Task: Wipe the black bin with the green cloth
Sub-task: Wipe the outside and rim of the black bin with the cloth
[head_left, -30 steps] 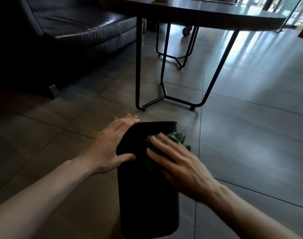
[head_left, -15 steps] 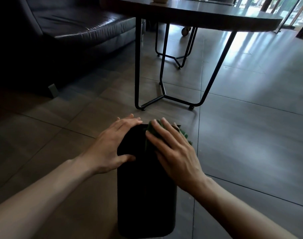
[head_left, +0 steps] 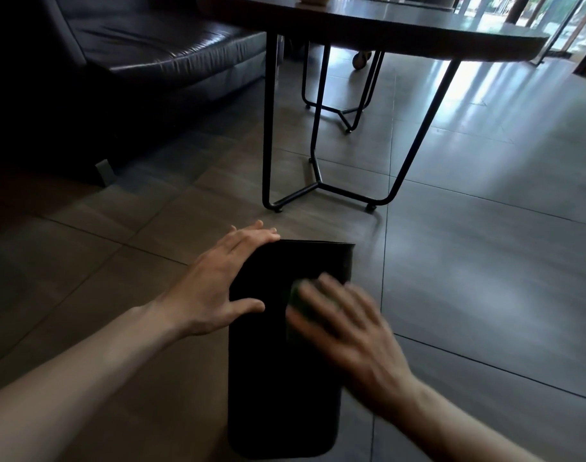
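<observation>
The black bin (head_left: 278,388) lies on its side on the tiled floor, lengthwise away from me. My left hand (head_left: 218,285) rests flat on its upper left edge, fingers spread over the far corner, thumb on the top face. My right hand (head_left: 348,328) is blurred by motion and presses the green cloth (head_left: 296,296) against the bin's top face. Only a small green patch of the cloth shows under the fingers.
A dark table (head_left: 401,31) on thin black metal legs (head_left: 318,181) stands just beyond the bin. A dark leather sofa (head_left: 144,51) fills the far left. Grey floor tiles (head_left: 485,261) stretch to the right.
My right hand with the cloth has slid from the bin's far edge back toward me and to the right. The left hand has stayed in place on the bin.
</observation>
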`<state>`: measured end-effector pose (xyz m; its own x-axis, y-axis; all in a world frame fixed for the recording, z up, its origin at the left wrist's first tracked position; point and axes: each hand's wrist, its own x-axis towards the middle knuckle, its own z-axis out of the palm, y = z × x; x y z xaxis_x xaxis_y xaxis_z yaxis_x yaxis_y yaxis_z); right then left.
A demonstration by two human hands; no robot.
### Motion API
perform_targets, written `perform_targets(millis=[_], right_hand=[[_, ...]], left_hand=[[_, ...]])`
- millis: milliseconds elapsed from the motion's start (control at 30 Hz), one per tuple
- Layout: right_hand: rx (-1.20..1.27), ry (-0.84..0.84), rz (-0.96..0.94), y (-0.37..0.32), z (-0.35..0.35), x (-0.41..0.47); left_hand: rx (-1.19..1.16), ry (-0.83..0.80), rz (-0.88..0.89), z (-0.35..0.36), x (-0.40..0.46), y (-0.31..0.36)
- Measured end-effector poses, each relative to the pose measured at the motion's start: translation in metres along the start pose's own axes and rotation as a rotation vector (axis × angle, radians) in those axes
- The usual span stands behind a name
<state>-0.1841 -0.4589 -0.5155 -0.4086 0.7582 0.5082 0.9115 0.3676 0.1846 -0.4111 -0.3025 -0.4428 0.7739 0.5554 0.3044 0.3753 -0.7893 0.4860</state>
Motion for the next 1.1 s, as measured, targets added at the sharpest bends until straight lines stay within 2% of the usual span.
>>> perform_targets(millis=[67, 100, 133, 200, 267, 300, 333, 367, 400, 433, 467, 500, 533, 600, 633, 667, 733, 800, 933, 967, 1033, 1100], right_hand=[[0.056, 0.061, 0.321, 0.014, -0.01, 0.038], [0.064, 0.054, 0.397, 0.015, -0.01, 0.047], [0.044, 0.028, 0.386, 0.009, -0.012, 0.049], [-0.004, -0.018, 0.238, -0.012, 0.001, 0.028], [-0.051, -0.126, -0.032, -0.052, 0.012, 0.017], [-0.032, -0.144, -0.02, -0.071, 0.017, 0.011], [0.077, -0.248, 0.009, -0.077, 0.008, -0.006], [0.166, -0.127, -0.032, -0.087, 0.018, -0.014], [0.208, -0.222, -0.048, -0.091, 0.016, -0.022], [0.032, -0.35, -0.087, -0.086, 0.009, -0.031], [-0.173, -0.239, -0.231, -0.073, 0.009, -0.032], [-0.206, -0.213, -0.359, -0.048, 0.018, -0.03], [-0.133, -0.156, -0.294, -0.023, 0.012, -0.036], [0.041, -0.009, 0.053, 0.003, 0.005, 0.004], [0.108, 0.005, 0.174, 0.014, 0.001, 0.02], [0.151, 0.032, 0.258, 0.016, 0.002, 0.036], [0.167, 0.087, 0.304, 0.013, 0.003, 0.045], [0.11, 0.082, 0.201, -0.003, 0.013, 0.028], [-0.134, -0.097, -0.333, -0.054, 0.038, -0.036], [-0.195, -0.136, -0.415, -0.058, 0.037, -0.045], [-0.173, -0.134, -0.419, -0.046, 0.031, -0.04], [-0.067, -0.092, -0.237, -0.021, 0.017, -0.014]], left_hand=[[-0.003, -0.007, -0.005, 0.0, 0.001, 0.0], [-0.006, -0.008, -0.011, 0.0, 0.002, 0.001], [-0.008, -0.009, -0.017, 0.0, 0.003, 0.0], [-0.009, -0.023, -0.023, -0.003, 0.003, -0.001], [-0.002, -0.035, -0.021, -0.005, 0.004, -0.002], [-0.003, -0.039, -0.018, -0.005, 0.004, -0.002], [-0.007, -0.041, -0.011, -0.004, 0.004, -0.001], [-0.012, -0.042, 0.001, -0.003, 0.004, 0.0], [-0.017, -0.045, 0.011, -0.002, 0.003, 0.001], [-0.021, -0.043, 0.017, -0.002, 0.002, 0.002], [-0.022, -0.036, 0.015, -0.001, 0.001, 0.002], [-0.019, -0.028, 0.01, -0.002, 0.001, 0.001], [-0.014, -0.023, 0.003, -0.002, 0.0, 0.001], [-0.008, -0.015, -0.009, -0.003, -0.001, 0.001], [-0.015, -0.012, -0.014, -0.003, -0.001, 0.002], [-0.021, -0.009, -0.019, -0.003, -0.001, 0.002], [-0.018, -0.01, -0.019, -0.003, -0.001, 0.002], [-0.017, -0.018, -0.005, -0.003, -0.001, 0.003], [-0.008, -0.031, 0.019, -0.002, -0.002, 0.004], [-0.009, -0.033, 0.026, -0.002, -0.003, 0.004], [-0.014, -0.027, 0.028, -0.002, -0.004, 0.003], [-0.013, -0.022, 0.026, -0.002, -0.005, 0.002]])
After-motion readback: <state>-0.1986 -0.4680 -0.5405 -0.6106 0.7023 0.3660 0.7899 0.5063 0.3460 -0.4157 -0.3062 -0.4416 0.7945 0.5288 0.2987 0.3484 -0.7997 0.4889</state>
